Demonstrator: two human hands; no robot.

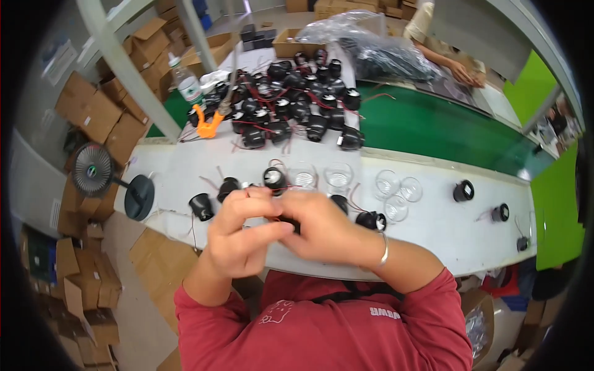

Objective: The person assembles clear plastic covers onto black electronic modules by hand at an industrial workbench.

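A black cylindrical part (pixel 289 224) sits between the two hands, mostly hidden by fingers. The right hand (pixel 322 227) is clamped on it with bent fingers; the left hand (pixel 238 240) meets it from the other side, though I cannot tell whether its fingertips grip or only touch.

Under the hands lies a white worktable (pixel 445 241). Just beyond the left hand stand black wired housings (pixel 201 207); another wired housing (pixel 371 221) lies just right of the right hand. Clear round cups (pixel 338 177) stand beyond the right hand, and more lie farther right. A larger heap of black housings (pixel 278 108) with red wires fills the space well ahead of both hands, an orange hook (pixel 209 123) at its left edge.

Left of the left hand is a desk fan (pixel 93 170); a pale frame post (pixel 127 68) rises farther ahead, partly blocking the stacked cartons (pixel 96 108). Ahead and right, past a green surface (pixel 433 120), a co-worker's hands (pixel 464 74) rest near plastic wrap (pixel 371 43).

The bottle (pixel 187 83) ahead-left wears a green-and-white label; the wearer's red shirt (pixel 334 337) bears white lettering.
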